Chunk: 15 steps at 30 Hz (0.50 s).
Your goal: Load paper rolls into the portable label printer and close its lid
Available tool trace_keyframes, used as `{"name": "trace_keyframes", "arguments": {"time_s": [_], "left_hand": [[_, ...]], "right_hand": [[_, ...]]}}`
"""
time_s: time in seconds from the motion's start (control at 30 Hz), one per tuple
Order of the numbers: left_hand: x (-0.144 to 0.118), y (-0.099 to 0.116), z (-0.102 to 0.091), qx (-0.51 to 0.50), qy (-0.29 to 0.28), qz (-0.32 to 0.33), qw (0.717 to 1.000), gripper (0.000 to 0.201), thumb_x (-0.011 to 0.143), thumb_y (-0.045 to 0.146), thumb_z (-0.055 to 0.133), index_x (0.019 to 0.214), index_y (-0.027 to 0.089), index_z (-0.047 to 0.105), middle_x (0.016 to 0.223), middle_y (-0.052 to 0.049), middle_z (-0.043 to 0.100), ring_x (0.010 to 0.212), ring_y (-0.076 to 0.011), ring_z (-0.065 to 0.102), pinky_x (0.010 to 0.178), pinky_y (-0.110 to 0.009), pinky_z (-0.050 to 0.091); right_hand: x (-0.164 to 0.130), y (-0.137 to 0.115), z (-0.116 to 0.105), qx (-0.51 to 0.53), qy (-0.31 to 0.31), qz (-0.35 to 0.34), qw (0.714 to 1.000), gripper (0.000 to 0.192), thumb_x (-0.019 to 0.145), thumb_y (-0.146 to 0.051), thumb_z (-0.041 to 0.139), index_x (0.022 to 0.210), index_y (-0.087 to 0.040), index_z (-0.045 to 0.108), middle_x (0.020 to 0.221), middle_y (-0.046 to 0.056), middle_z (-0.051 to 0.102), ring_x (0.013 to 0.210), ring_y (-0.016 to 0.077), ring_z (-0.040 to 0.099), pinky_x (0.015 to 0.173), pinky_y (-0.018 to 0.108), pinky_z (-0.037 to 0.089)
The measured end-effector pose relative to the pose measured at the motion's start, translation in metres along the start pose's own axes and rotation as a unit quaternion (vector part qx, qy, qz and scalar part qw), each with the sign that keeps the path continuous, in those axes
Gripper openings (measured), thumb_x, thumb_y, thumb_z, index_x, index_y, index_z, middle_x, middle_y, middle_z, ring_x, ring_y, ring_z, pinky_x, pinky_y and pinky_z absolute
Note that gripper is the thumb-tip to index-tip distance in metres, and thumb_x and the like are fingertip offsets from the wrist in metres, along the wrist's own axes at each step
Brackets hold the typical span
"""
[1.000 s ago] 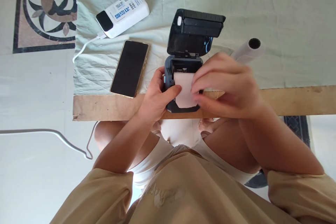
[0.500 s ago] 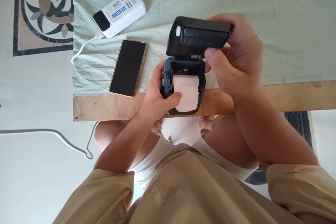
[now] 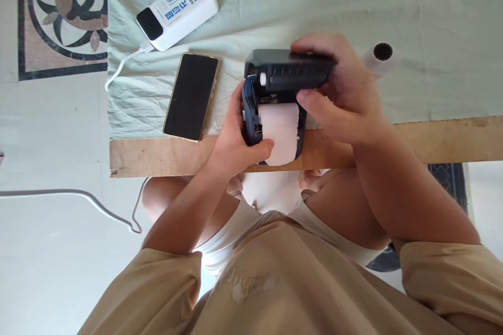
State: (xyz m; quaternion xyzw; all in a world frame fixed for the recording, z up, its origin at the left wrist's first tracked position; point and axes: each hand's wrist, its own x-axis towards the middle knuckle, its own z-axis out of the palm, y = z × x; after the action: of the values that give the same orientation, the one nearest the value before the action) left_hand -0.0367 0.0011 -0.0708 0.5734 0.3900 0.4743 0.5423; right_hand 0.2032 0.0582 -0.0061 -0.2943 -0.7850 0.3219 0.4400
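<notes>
Pale-green cloth (image 3: 393,21) over wooden table (image 3: 165,156), head view. Portable roll-paper printer (image 3: 248,102) at near edge; left hand (image 3: 234,147) wraps 9 o'clock side, thumb on paper roll (image 3: 281,128). Right hand (image 3: 349,91), nearer lid (image 3: 285,67), pinches its 3 o'clock end; lid, long axis crosswise, half-raised at roll's 12 o'clock.

The person wears a loose, khaki-tan cloth top (image 3: 298,282) with wide short sleeves: the left sleeve (image 3: 165,282) and the right sleeve (image 3: 444,272) both stop near the elbow in soft folds. An irregular, pale, crackled-looking patch (image 3: 241,285) marks the front, perhaps a print, though it is too blurred to read. Below show off-white cloth shorts (image 3: 330,225), their legs ending above the knee. The left hand (image 3: 239,146) and right hand (image 3: 349,89) are bare.
</notes>
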Motion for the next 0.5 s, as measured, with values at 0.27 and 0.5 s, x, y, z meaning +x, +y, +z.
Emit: {"name": "trace_keyframes", "arguments": {"time_s": [0.27, 0.5], "left_hand": [[0.005, 0.029, 0.012, -0.060, 0.070, -0.104, 0.990, 0.103, 0.063, 0.034, 0.099, 0.156, 0.032, 0.053, 0.146, -0.012, 0.066, 0.128, -0.0355, 0.072, 0.093, -0.041, 0.066], [0.005, 0.030, 0.011, -0.038, 0.085, -0.104, 0.990, 0.095, 0.066, 0.032, 0.100, 0.151, 0.033, 0.059, 0.147, -0.009, 0.070, 0.146, -0.0384, 0.068, 0.112, -0.047, 0.067]], "right_hand": [[-0.006, -0.007, -0.010, -0.049, -0.113, -0.013, 0.992, 0.061, 0.098, -0.025, 0.069, 0.158, -0.032, 0.065, 0.164, 0.011, 0.067, 0.152, 0.0343, 0.069, 0.128, 0.057, 0.064], [-0.005, -0.009, -0.011, -0.060, -0.136, 0.039, 0.988, 0.061, 0.099, -0.036, 0.073, 0.159, -0.036, 0.065, 0.171, 0.010, 0.065, 0.140, 0.0354, 0.073, 0.117, 0.057, 0.069]]}}
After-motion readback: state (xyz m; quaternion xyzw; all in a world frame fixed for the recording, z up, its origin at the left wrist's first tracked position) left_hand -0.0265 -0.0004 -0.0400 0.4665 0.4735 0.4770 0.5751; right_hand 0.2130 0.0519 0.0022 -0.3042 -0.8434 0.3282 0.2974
